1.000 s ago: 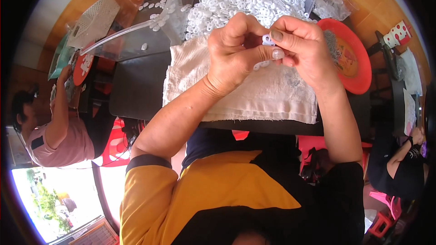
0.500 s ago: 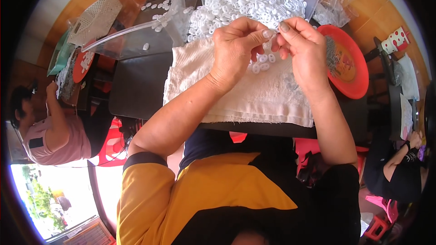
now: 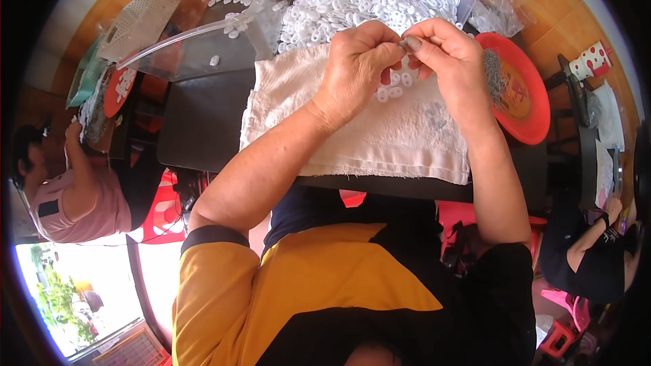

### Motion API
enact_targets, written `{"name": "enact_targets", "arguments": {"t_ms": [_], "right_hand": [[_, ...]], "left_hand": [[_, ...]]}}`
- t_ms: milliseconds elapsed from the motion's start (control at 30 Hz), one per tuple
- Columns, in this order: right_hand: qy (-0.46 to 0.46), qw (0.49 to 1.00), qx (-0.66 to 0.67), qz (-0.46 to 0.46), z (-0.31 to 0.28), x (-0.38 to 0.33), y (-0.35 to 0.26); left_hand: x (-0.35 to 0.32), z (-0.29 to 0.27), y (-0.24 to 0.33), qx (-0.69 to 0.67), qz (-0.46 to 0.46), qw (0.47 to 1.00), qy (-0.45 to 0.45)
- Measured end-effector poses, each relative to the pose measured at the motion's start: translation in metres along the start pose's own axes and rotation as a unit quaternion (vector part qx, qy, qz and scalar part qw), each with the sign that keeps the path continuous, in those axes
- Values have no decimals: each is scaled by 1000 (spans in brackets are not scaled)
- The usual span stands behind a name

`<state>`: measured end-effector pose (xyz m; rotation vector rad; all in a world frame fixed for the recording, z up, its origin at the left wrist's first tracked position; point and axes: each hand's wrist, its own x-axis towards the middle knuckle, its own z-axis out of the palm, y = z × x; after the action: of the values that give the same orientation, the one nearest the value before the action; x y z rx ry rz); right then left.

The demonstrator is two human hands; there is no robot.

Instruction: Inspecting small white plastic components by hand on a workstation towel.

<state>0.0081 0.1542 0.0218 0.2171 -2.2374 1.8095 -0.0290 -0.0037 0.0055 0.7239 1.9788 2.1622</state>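
Note:
My left hand (image 3: 363,54) and my right hand (image 3: 444,54) meet fingertip to fingertip above a cream towel (image 3: 352,142). Both are closed in a pinch; whatever sits between the fingertips is hidden or too small to name. Just below them, several white oval plastic pieces with holes (image 3: 390,91) lie on the towel. Beyond the hands spreads a big heap of the same white pieces (image 3: 380,0), reaching the towel's far edge. To the right of my right hand is a red plate (image 3: 532,118) with a pile of thin grey metal bits (image 3: 494,78) on its near-hand side.
A clear plastic bin (image 3: 196,57) lies left of the heap, with loose white pieces about it. Crumpled clear bags (image 3: 505,7) sit at the back right. One person (image 3: 74,196) works at far left, another (image 3: 590,251) at far right. The dark table (image 3: 203,122) shows beside the towel.
My fingertips have drawn closer together, and both hands sit slightly higher in the picture. The white pieces on the towel appear unmoved.

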Motion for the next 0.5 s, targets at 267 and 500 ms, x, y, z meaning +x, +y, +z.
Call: {"name": "enact_targets", "arguments": {"t_ms": [267, 500], "right_hand": [[67, 995, 69, -3, -13, 1, -7], [-134, 907, -395, 54, -30, 12, 24]], "left_hand": [[0, -4, -8, -29, 24, 998, 58], [5, -3, -7, -81, -42, 995, 40]]}}
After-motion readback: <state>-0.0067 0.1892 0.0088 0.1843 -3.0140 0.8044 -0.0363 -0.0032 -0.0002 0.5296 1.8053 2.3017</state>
